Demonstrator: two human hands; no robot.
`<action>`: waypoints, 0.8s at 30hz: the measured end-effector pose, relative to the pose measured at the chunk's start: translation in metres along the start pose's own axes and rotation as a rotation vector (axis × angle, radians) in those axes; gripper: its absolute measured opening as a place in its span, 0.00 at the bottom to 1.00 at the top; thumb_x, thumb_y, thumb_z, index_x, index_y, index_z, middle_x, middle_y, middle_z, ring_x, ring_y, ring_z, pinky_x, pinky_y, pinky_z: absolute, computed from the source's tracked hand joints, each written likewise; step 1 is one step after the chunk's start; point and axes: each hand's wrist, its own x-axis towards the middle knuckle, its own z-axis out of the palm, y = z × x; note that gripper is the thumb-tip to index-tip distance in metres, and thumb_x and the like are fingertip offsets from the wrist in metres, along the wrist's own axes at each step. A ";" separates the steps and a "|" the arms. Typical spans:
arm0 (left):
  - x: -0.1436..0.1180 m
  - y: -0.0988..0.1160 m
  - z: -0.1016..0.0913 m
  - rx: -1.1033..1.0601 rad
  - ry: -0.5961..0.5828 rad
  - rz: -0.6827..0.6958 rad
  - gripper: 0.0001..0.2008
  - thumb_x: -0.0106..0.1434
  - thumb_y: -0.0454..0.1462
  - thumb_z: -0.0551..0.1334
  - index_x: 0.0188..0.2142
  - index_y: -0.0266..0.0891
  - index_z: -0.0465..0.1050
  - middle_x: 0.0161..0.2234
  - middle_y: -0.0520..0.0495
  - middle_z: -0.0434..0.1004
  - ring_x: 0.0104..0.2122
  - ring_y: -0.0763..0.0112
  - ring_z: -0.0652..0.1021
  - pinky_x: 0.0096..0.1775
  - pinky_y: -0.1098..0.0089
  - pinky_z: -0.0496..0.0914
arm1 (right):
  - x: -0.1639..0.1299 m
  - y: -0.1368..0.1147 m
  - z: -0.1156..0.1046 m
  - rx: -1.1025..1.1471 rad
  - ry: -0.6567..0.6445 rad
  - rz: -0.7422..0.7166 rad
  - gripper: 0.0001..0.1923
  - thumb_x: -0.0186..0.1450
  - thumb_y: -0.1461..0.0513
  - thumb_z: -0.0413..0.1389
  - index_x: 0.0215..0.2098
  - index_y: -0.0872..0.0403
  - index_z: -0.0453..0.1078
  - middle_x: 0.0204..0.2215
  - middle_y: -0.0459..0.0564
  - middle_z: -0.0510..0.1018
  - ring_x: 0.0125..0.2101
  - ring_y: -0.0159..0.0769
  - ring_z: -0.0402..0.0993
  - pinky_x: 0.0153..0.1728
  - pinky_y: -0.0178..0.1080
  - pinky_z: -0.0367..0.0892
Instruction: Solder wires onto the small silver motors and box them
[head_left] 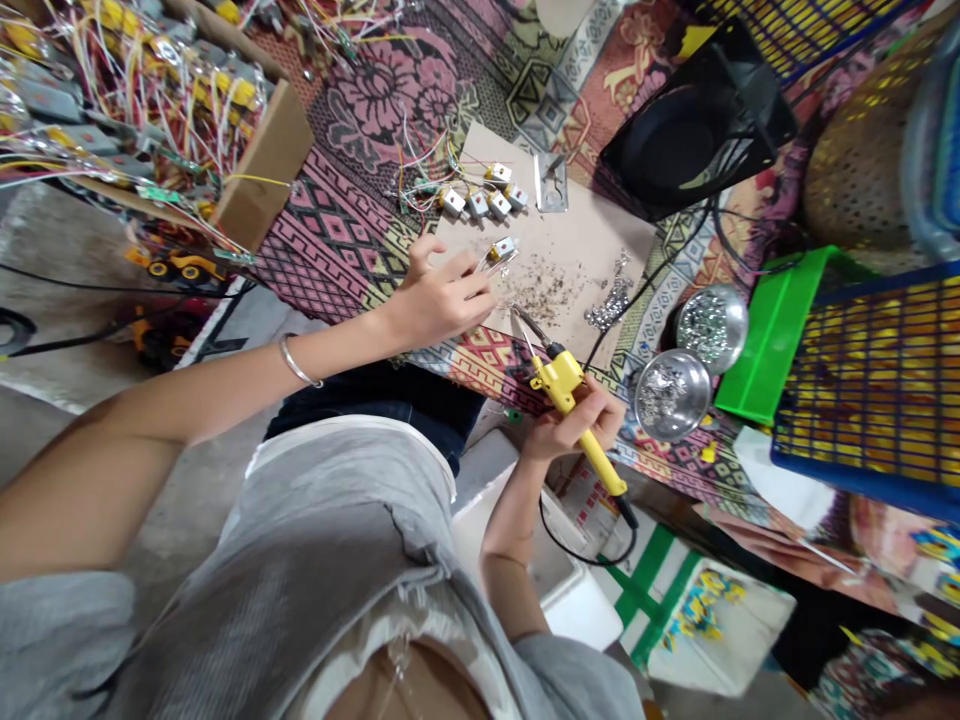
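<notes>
The right hand is nearest, fingers curled tight around the yellow soldering iron, whose tip points up and left toward the board; its black cord loops below the wrist. The forearm rises from the lap, elbow bent. Farther out, the left hand, a bangle on its wrist, reaches across on a nearly straight arm and pinches a small motor between thumb and fingertips, holding it on the board just beyond the iron's tip. More motors with wires lie farther up the board. Two metal bowls sit to the right, and a wire-filled box lies far left.
</notes>
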 end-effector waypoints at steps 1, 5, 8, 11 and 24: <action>0.000 0.000 0.000 0.006 -0.004 0.004 0.13 0.78 0.37 0.56 0.41 0.46 0.81 0.40 0.48 0.83 0.55 0.51 0.77 0.60 0.39 0.60 | 0.000 0.000 0.000 0.006 0.003 -0.002 0.22 0.69 0.41 0.54 0.34 0.49 0.72 0.30 0.46 0.73 0.31 0.38 0.74 0.37 0.46 0.73; 0.000 0.002 -0.001 0.002 -0.013 -0.003 0.13 0.78 0.37 0.57 0.41 0.46 0.80 0.40 0.47 0.83 0.55 0.51 0.77 0.59 0.39 0.61 | 0.001 0.000 0.002 0.002 0.021 -0.012 0.24 0.68 0.39 0.54 0.33 0.49 0.71 0.28 0.47 0.73 0.31 0.38 0.74 0.36 0.46 0.73; 0.001 0.002 0.000 -0.008 0.000 -0.002 0.12 0.77 0.37 0.57 0.41 0.46 0.80 0.40 0.47 0.82 0.54 0.50 0.78 0.59 0.38 0.61 | 0.001 0.000 0.002 -0.030 0.022 -0.014 0.25 0.68 0.38 0.53 0.32 0.49 0.70 0.29 0.47 0.72 0.31 0.38 0.74 0.37 0.47 0.74; 0.001 0.002 0.001 0.003 0.018 0.014 0.13 0.78 0.37 0.56 0.42 0.47 0.80 0.38 0.47 0.81 0.54 0.50 0.78 0.58 0.38 0.63 | 0.002 0.001 0.002 -0.039 0.014 -0.011 0.26 0.67 0.37 0.53 0.32 0.49 0.71 0.29 0.46 0.72 0.32 0.38 0.74 0.37 0.47 0.75; 0.002 0.002 0.003 -0.019 -0.014 -0.017 0.12 0.77 0.37 0.56 0.41 0.45 0.79 0.40 0.46 0.82 0.54 0.51 0.77 0.59 0.40 0.63 | 0.001 0.003 0.001 0.018 0.004 -0.047 0.22 0.69 0.41 0.56 0.32 0.50 0.72 0.29 0.46 0.75 0.31 0.37 0.75 0.36 0.45 0.73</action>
